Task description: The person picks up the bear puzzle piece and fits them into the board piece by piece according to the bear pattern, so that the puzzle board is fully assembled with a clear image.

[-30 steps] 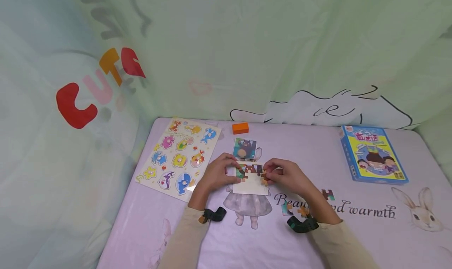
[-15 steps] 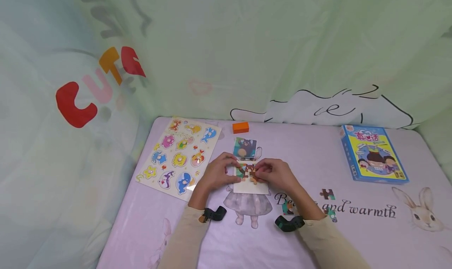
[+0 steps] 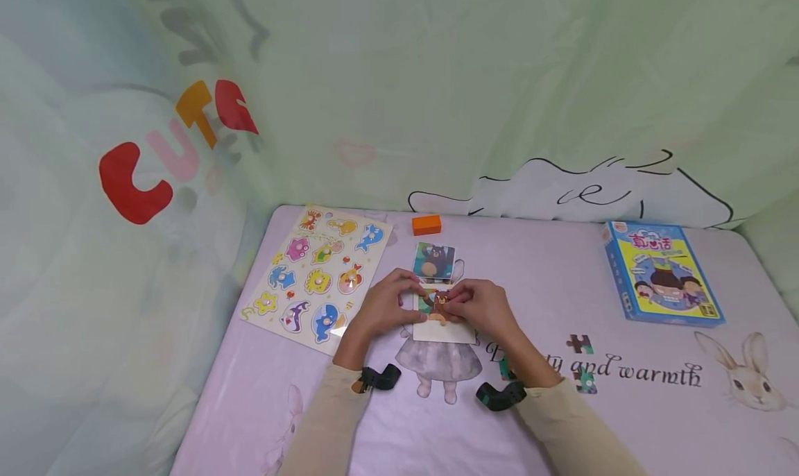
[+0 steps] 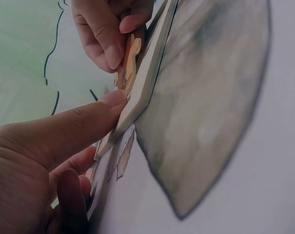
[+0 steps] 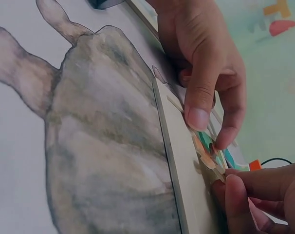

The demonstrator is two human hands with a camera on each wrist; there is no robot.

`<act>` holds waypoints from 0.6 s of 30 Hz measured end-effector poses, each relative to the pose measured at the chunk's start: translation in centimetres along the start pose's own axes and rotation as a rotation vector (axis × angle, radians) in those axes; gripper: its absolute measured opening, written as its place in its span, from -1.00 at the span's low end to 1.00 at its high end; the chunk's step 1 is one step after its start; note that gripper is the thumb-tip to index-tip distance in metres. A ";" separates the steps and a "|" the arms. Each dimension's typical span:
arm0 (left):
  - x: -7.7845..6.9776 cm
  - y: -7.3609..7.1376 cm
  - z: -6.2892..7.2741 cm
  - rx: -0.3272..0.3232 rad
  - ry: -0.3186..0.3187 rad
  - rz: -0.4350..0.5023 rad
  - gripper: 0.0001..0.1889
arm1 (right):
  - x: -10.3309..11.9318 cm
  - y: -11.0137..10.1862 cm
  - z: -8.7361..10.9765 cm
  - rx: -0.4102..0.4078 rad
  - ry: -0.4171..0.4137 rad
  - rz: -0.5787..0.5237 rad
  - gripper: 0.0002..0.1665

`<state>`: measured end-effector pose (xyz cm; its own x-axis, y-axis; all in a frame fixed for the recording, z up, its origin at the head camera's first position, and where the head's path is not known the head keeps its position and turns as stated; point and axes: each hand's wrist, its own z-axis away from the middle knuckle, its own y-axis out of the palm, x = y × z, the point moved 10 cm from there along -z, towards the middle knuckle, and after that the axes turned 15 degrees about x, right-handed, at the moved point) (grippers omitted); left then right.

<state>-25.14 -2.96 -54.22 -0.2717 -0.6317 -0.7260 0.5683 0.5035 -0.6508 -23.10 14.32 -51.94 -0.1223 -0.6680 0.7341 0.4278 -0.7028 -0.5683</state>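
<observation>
In the head view, a small wooden puzzle tray [image 3: 443, 334] lies on the table with green and brown pieces fitted in its upper left. My left hand [image 3: 390, 304] holds the tray's left side, its thumb [image 4: 84, 124] over the fitted pieces. From the other side, my right hand [image 3: 487, 309] pinches a brown and orange puzzle piece [image 4: 132, 58], tilted against the pieces in the tray. The right wrist view shows this puzzle piece [image 5: 206, 157] between the two hands, close over the tray. Just behind the tray lies a bear picture card [image 3: 435, 261].
Loose puzzle pieces [image 3: 579, 344] lie to the right, partly behind my right forearm. A sea-animal peg board [image 3: 306, 282] is at the left. An orange block [image 3: 426, 225] sits at the back, and a blue and yellow box [image 3: 664, 275] at the right.
My right hand has moved left over the tray with the puzzle piece, bringing it against the fitted pieces beneath the bear's head. My left hand has stayed on the tray.
</observation>
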 end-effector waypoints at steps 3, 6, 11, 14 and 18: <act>0.0 0.0 0.0 0.003 -0.004 0.000 -0.62 | 0.1 0.0 0.0 -0.010 0.017 -0.002 -0.76; -0.1 0.0 -0.1 0.007 -0.009 0.000 -0.61 | 0.4 -0.1 0.1 -0.017 0.028 0.006 -0.77; -0.1 -0.1 0.0 0.009 -0.011 0.006 -0.61 | 0.6 -0.3 0.2 -0.039 0.032 0.022 -0.75; -0.1 -0.1 0.0 0.012 -0.017 0.006 -0.62 | 0.6 -0.2 0.2 -0.039 0.037 0.021 -0.75; -0.1 0.0 0.1 0.012 -0.024 0.001 -0.62 | 0.5 -0.4 0.2 -0.041 0.038 0.043 -0.76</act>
<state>-25.07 -2.93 -54.10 -0.2525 -0.6452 -0.7211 0.5779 0.4972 -0.6472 -23.18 14.27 -51.29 -0.1383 -0.7061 0.6945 0.3963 -0.6821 -0.6145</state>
